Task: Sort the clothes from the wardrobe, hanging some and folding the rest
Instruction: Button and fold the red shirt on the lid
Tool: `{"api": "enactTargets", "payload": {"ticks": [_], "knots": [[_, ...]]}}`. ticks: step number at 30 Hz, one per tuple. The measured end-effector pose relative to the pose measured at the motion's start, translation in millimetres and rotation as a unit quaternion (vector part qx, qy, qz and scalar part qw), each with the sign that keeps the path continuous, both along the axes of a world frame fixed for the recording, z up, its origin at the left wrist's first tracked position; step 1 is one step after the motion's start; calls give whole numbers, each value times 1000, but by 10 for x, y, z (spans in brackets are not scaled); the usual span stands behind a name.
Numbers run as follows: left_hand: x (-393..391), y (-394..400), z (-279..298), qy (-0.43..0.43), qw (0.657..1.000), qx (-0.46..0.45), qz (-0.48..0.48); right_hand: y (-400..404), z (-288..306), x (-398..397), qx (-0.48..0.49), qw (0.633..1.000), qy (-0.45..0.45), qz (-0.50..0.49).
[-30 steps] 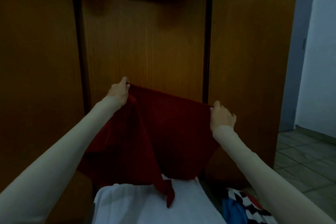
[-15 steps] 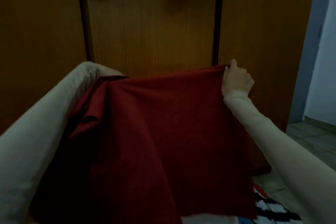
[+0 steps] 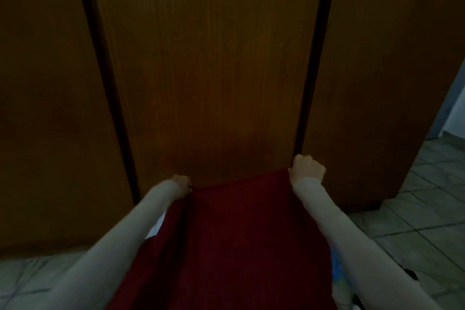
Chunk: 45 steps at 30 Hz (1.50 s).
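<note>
a dark red cloth garment [image 3: 234, 241] is stretched flat between both hands, low in the scene and close in front of the brown wooden wardrobe doors [image 3: 208, 70]. the left hand [image 3: 180, 184] grips the garment's far left corner, its fingers curled tight around the edge. the right hand [image 3: 307, 170] grips the far right corner in a closed fist, a little farther away than the left, so the far edge of the cloth slopes. from that edge the fabric runs toward the near side between the two pale-sleeved arms, with a fold bunched along its left side. a pale tiled floor [image 3: 412, 211] shows to the right of the wardrobe and at the near left. small bits of white and blue fabric peek out beside the garment, too hidden to identify.
</note>
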<state>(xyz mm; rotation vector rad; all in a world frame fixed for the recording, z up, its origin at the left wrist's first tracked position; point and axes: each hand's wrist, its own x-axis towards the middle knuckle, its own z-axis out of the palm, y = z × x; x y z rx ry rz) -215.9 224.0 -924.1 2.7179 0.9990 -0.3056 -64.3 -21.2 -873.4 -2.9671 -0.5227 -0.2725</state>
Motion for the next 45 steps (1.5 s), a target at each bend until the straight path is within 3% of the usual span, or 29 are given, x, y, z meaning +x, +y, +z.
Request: {"api": "enactTargets", "payload": {"ticks": [3,5,7,10,13,15,17,34,37,40,45], "knots": [[28,-233,-247,-31,995,93,21,97,-380,101,29,998,56,-12],[38,-378,-385,-47,980,195,14,162,-466,142,102,990,92,-27],[76,-550,-476,-81,967,240,-25,252,-593,182,173,974,142,-33],[130,-955,-778,-121,979,144,-85,353,-915,121,159,966,206,9],[170,-1066,-1168,-84,996,18,-30,341,-1302,7,-23,970,230,81],[205,-1024,-1308,-84,996,20,-26,256,-1514,-26,-118,963,214,113],[240,-967,-1345,-91,995,24,-30,167,-1617,14,-146,964,173,139],[473,-719,-1376,-97,994,18,-44,273,-1731,260,-159,965,83,191],[415,-678,-1301,-160,983,-70,-58,252,-1708,220,-193,960,50,195],[208,-604,-1180,-271,950,-156,-28,289,-1676,177,-217,957,18,191],[-423,-402,-1104,-314,949,17,-18,360,-1601,56,-283,939,-38,190]]}}
